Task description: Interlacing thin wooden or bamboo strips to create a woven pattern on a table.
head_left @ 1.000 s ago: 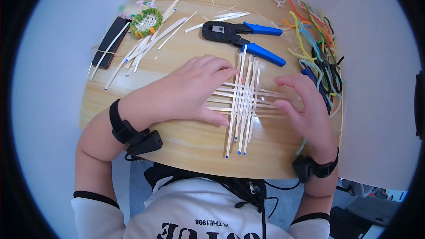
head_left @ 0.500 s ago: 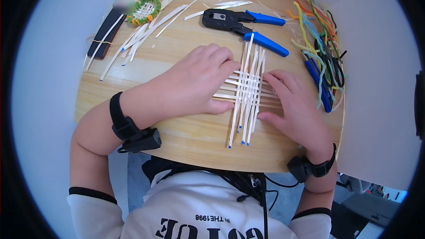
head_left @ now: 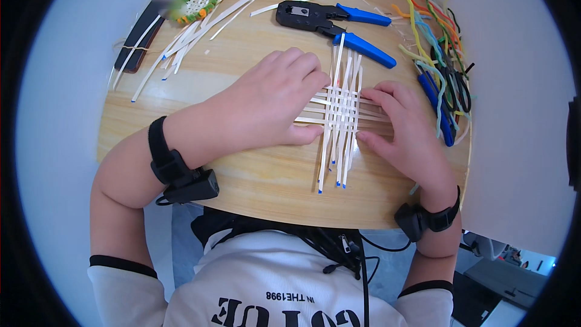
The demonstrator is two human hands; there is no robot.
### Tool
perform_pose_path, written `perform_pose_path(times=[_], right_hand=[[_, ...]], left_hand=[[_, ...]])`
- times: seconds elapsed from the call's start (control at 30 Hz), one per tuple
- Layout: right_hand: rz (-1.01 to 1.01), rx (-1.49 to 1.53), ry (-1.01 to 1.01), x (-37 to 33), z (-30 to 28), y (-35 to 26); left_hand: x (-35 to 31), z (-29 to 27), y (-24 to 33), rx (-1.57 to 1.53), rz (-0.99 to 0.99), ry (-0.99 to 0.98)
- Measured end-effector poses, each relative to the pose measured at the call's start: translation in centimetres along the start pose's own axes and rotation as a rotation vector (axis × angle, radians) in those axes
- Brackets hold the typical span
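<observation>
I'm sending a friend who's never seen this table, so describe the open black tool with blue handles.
On the wooden table, find the lattice of pale strips between the left hand and right hand. At its far end lies the tool, black head pointing left. Unlike the loose pale strips to its left, it has blue handles spread apart.

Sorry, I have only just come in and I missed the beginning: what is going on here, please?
A person has both hands at a woven grid of pale strips: the left hand at its left side, the right hand at its right. Long strip ends stick out toward the person and away. Beyond it lies a crimper; loose strips lie to the far left.
</observation>
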State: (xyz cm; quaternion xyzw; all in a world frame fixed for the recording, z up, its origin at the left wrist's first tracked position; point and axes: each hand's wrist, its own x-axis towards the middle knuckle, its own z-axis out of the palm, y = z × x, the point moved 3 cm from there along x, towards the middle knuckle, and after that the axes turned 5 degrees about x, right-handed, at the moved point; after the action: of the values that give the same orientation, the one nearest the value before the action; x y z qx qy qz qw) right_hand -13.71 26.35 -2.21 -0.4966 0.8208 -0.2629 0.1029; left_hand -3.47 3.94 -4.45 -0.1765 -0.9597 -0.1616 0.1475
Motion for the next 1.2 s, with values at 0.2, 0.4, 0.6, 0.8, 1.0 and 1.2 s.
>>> perform_pose_path(times=[0.2,0.4,0.6,0.8,1.0,1.2], right_hand=[[-0.020,-0.029,0.011,0.15,0.06,-0.06],[0.000,-0.030,0.007,0.07,0.07,-0.15],[0.011,-0.015,0.000,0.13,0.11,-0.26],[0.032,0.003,0.019,0.16,0.07,-0.45],[0.032,-0.035,0.059,-0.24,-0.13,-0.03],[0.040,-0.050,0.049,-0.15,-0.05,-0.30]], left_hand=[[0.02,-0.02,0.02,-0.009,0.001,0.003],[0.01,-0.10,0.18,-0.011,0.008,0.021],[-0.11,-0.23,0.27,-0.006,0.003,0.004],[-0.24,-0.38,0.36,-0.002,-0.028,-0.008],[-0.33,-0.61,0.58,-0.037,-0.044,0.007],[-0.40,-0.44,0.50,-0.039,-0.041,0.025]])
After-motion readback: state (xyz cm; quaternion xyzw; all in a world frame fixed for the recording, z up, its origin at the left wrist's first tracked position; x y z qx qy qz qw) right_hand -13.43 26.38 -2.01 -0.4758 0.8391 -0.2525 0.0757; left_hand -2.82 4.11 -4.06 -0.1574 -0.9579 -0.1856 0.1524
